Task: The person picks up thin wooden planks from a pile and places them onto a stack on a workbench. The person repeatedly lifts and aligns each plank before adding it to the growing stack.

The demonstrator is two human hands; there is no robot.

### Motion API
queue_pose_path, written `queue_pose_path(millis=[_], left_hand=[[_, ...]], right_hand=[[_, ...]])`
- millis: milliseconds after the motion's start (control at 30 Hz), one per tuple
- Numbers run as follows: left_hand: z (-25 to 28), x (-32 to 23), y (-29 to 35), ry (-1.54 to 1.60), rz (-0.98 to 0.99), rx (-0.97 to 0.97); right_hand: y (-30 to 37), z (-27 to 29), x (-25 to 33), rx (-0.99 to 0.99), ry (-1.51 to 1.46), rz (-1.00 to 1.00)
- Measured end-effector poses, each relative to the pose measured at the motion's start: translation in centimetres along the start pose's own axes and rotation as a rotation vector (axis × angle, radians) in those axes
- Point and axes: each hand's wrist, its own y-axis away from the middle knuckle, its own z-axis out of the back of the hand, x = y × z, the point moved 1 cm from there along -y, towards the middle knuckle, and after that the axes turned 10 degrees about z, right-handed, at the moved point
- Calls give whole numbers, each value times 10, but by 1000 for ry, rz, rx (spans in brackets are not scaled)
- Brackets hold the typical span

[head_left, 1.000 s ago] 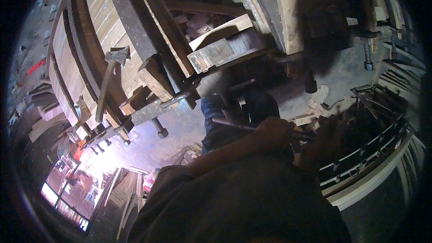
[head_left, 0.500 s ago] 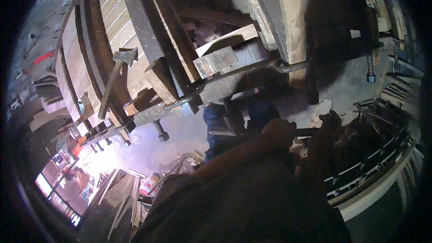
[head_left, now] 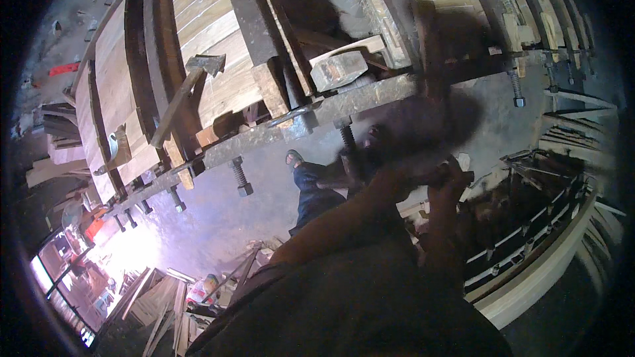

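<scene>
In front of my body, my left hand (head_left: 390, 184) is closed around a dark metal bar (head_left: 423, 177). My right hand (head_left: 450, 178) grips the same bar near its right end, with the tip sticking out past my fingers. Shadow makes the bar hard to read. Its left part reaches a dark upright piece (head_left: 348, 166) just below a threaded bolt (head_left: 346, 133), and I cannot tell how they join. The bolt hangs from the long metal beam (head_left: 370, 98) along the near side of the curved wooden work.
A hatchet-like hammer (head_left: 175, 109) and a small adze (head_left: 119, 149) lie on the curved boards (head_left: 215, 33). A pale block (head_left: 338, 70) rests by the beam. Several bolts, like this one (head_left: 241, 177), stick out below it. Scrap wood (head_left: 165, 304) lies lower left; a curved timber frame (head_left: 536, 297) stands right.
The view has shifted, so the boards sit differently in the picture. My hands and the bar have moved slightly left and up, and the bar now tilts. Both hands keep their grip.
</scene>
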Motion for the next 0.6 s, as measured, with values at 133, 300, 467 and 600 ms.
queue_pose_path(millis=[133, 300, 467, 600], left_hand=[[-23, -3, 28, 49, -7, -40], [-41, 16, 55, 219, 71, -111], [-12, 12, 101, 842, 311, -386], [-3, 8, 133, 983, 292, -610]], right_hand=[[34, -2, 20, 140, 207, 107], [107, 64, -3, 234, 373, 65], [131, 90, -112, 338, 256, -292], [110, 70, -182, 295, 6, -418]])
